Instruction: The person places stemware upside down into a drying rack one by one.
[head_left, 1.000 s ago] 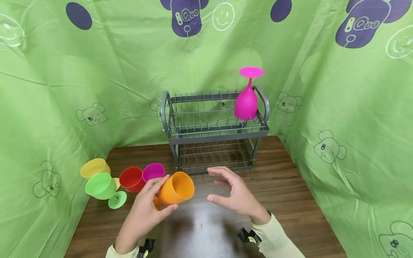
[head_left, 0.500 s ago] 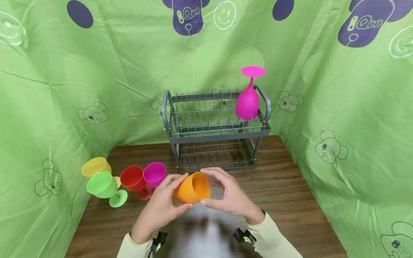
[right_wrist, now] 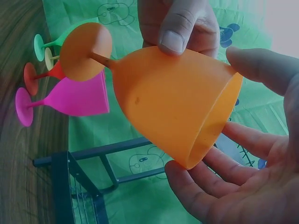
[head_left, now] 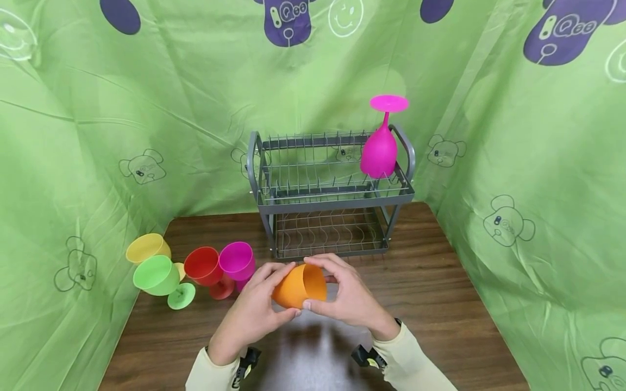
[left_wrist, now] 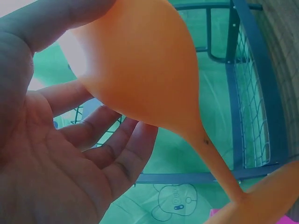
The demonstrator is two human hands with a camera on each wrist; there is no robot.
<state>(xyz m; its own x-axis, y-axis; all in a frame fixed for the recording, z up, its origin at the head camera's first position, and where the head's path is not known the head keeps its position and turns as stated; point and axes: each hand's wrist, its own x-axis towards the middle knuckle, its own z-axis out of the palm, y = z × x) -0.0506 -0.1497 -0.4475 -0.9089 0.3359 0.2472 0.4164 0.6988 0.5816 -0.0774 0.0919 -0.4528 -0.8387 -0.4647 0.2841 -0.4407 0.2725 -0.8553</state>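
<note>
An orange plastic goblet (head_left: 292,290) is held tilted above the table, its mouth turned toward the right. My left hand (head_left: 254,309) grips the bowl from the left, fingers behind and thumb in front. At the rim, my right hand (head_left: 351,297) holds the goblet between thumb and fingers. The left wrist view shows the orange stem (left_wrist: 217,161) and part of the foot beyond the bowl. In the right wrist view the goblet's foot (right_wrist: 84,51) points left, away from the right palm. Both hands hide part of the bowl in the head view.
A two-tier grey dish rack (head_left: 337,203) stands at the back of the table (head_left: 430,304). A pink goblet (head_left: 380,149) rests upside down on its top right. At left stand yellow (head_left: 146,248), green (head_left: 157,276), red (head_left: 202,266) and magenta (head_left: 237,260) goblets. Green cloth surrounds the table.
My left hand has brought the orange goblet to the right, turning its mouth rightward. The right hand, earlier apart from it, now holds its rim. The head view has tilted slightly down.
</note>
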